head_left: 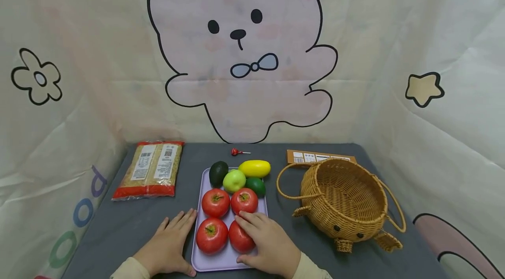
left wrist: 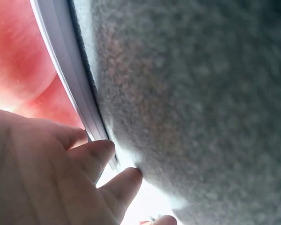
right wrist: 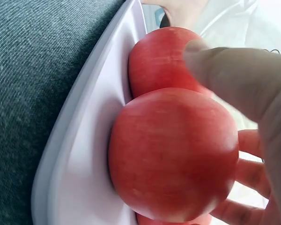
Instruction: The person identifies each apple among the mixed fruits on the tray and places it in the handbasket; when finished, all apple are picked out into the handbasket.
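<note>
Four-sided and lilac, a tray [head_left: 225,264] holds several red apples [head_left: 211,236], a green apple [head_left: 234,181], a dark avocado [head_left: 218,174], a smaller green fruit [head_left: 255,187] and a yellow oblong fruit [head_left: 254,168]. My left hand [head_left: 169,244] lies along the tray's left edge, fingers extended; its fingertips meet the rim in the left wrist view. Over the near right apple [right wrist: 173,154] is my right hand [head_left: 272,244], fingers reaching across its far side. The thumb [right wrist: 229,75] looks apart from that apple, which the hand partly covers in the head view.
Right of the tray stands a wicker basket [head_left: 343,222] with an animal face and loop handles. Behind it lies an orange-brown box [head_left: 321,157]. A red lollipop [head_left: 235,152] is beyond the tray. At the left is a red-edged bag of grain [head_left: 151,169]. Printed cloth walls surround the grey table.
</note>
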The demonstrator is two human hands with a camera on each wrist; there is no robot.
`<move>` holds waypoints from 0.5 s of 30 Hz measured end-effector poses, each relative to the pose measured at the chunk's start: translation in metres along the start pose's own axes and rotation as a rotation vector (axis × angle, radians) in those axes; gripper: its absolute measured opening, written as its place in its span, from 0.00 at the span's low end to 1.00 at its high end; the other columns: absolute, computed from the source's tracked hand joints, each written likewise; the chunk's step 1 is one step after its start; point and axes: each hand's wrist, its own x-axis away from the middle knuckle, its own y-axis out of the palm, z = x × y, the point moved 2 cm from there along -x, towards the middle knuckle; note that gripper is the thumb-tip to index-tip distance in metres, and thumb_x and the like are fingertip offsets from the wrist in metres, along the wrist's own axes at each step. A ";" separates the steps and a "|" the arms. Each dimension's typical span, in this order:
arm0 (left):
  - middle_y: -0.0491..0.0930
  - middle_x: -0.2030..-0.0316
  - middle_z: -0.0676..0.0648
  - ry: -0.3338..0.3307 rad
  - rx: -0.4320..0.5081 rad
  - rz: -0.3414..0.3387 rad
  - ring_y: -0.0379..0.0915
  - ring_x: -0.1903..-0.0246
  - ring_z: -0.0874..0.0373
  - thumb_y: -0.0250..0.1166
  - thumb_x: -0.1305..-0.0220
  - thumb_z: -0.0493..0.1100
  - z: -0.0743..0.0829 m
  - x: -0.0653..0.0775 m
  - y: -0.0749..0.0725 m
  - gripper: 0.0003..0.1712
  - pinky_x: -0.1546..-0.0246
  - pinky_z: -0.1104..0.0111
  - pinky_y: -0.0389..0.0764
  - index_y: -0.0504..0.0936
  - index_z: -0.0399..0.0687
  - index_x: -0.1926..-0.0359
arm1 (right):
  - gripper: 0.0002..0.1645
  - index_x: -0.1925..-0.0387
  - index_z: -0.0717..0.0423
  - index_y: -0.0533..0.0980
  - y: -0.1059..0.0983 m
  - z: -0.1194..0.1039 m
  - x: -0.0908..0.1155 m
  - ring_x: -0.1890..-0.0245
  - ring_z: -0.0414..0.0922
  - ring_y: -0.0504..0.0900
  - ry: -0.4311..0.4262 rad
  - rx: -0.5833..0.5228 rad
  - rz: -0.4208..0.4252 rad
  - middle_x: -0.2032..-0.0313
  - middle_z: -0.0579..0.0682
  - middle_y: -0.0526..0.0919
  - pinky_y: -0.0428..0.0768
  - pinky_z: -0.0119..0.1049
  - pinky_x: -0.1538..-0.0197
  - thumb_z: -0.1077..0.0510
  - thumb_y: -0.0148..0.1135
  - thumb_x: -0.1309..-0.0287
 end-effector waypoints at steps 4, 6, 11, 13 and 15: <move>0.61 0.20 0.38 0.034 0.012 -0.005 0.52 0.22 0.30 0.84 0.75 0.76 0.002 0.000 0.002 0.87 0.31 0.23 0.49 0.59 0.37 0.17 | 0.49 0.26 0.42 0.75 0.004 0.001 0.000 0.37 0.47 0.77 0.020 0.032 -0.034 0.31 0.44 0.77 0.83 0.53 0.40 0.32 0.79 0.46; 0.61 0.21 0.38 0.048 0.014 -0.003 0.52 0.22 0.30 0.84 0.75 0.76 0.002 -0.001 0.003 0.87 0.32 0.23 0.50 0.59 0.37 0.18 | 0.48 0.27 0.40 0.75 0.004 0.001 0.000 0.38 0.47 0.77 0.023 0.041 -0.030 0.32 0.45 0.78 0.84 0.52 0.42 0.34 0.81 0.47; 0.61 0.21 0.39 0.046 0.018 -0.012 0.51 0.22 0.30 0.85 0.74 0.76 0.000 -0.004 0.006 0.86 0.31 0.24 0.50 0.60 0.37 0.18 | 0.45 0.29 0.38 0.75 0.004 0.001 0.000 0.41 0.47 0.78 0.025 0.007 -0.006 0.34 0.49 0.79 0.85 0.50 0.43 0.42 0.83 0.47; 0.61 0.21 0.39 0.041 0.022 -0.020 0.51 0.22 0.31 0.84 0.74 0.76 -0.001 -0.005 0.006 0.87 0.31 0.24 0.50 0.59 0.37 0.18 | 0.44 0.30 0.36 0.75 0.004 0.001 0.000 0.41 0.47 0.78 0.036 -0.008 -0.014 0.35 0.49 0.79 0.84 0.50 0.43 0.42 0.84 0.48; 0.61 0.20 0.39 0.037 0.027 -0.033 0.51 0.22 0.30 0.84 0.74 0.77 -0.003 -0.005 0.007 0.87 0.31 0.24 0.50 0.58 0.37 0.17 | 0.44 0.30 0.35 0.75 0.004 0.001 0.000 0.42 0.46 0.78 0.043 -0.006 -0.028 0.35 0.48 0.79 0.84 0.50 0.43 0.42 0.84 0.48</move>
